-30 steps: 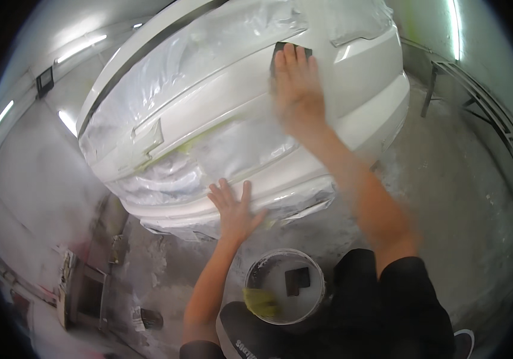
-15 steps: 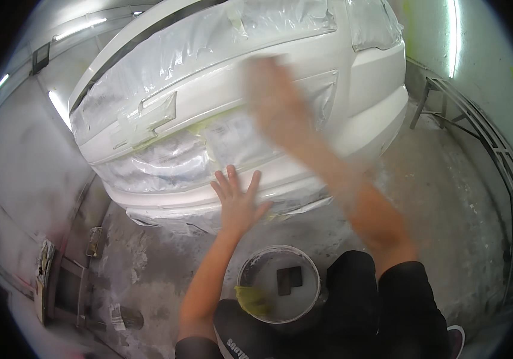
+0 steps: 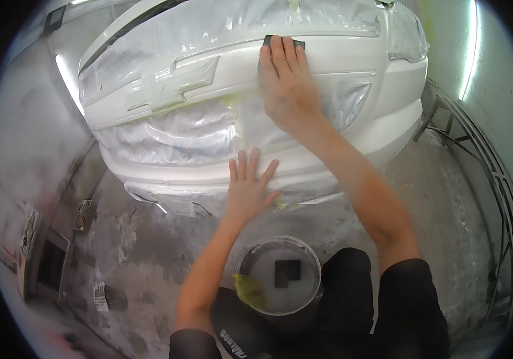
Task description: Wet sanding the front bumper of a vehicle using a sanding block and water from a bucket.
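Observation:
A white car body end (image 3: 409, 90), partly masked with clear plastic film (image 3: 172, 140) and yellowish tape, fills the view ahead of me. My right hand (image 3: 292, 90) reaches up to the white strip between two masked areas. Its fingers press a dark sanding pad (image 3: 266, 40) against the paint; most of the pad is hidden beneath them. Lower down, my left hand (image 3: 249, 188) lies with spread fingers on the lower edge of the bumper (image 3: 190, 175), holding nothing.
Between my knees stands a round bucket (image 3: 318, 281) of cloudy water with dark blocks (image 3: 281, 274) in it. A yellow-green cloth (image 3: 248, 290) hangs over its rim. A metal rack (image 3: 478, 140) lines the right wall. A small can (image 3: 114, 297) lies on the stained floor at left.
The view has shifted, so the car sits higher and further right. My right hand, blurred before, now shows sharply on the same white strip. My left hand stays spread at the lower edge.

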### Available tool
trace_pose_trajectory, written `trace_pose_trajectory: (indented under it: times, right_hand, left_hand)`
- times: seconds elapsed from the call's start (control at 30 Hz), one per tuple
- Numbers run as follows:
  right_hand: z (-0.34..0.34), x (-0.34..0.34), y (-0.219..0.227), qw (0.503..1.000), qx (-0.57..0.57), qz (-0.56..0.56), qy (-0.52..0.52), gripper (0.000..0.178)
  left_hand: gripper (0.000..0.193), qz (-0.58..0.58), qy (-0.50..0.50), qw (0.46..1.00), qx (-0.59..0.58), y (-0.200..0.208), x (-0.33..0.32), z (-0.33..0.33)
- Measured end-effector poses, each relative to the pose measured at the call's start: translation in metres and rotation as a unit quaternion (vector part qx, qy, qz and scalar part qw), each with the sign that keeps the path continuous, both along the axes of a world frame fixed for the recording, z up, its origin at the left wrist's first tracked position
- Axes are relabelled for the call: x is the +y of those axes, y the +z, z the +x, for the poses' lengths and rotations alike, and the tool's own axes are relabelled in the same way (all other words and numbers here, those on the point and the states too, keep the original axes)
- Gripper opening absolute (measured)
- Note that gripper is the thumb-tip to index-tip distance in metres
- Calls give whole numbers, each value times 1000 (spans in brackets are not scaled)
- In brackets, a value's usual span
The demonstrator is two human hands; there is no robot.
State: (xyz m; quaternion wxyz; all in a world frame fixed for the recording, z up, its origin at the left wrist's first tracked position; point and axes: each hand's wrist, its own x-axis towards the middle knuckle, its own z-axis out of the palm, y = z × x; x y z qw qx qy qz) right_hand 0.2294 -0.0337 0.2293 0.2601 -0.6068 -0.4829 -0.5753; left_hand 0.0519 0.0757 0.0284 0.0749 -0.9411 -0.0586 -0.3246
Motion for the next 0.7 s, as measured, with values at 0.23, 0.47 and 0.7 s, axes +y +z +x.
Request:
trace_pose_trajectory:
  times: [0.23,0.47,0.7]
  right_hand:
    - [42,-57,-1,994,-61,23,-90,51]
    - [-28,12,10,993,-84,-69,49,56]
    - [-6,29,2,993,-47,25,105,54]
  left_hand:
    - [98,-9,-5,1000,-4,2,-13,7]
    - [96,-6,-15,1000,-15,-2,10,-12]
    - [93,10,-9,1000,-26,2,-5,3]
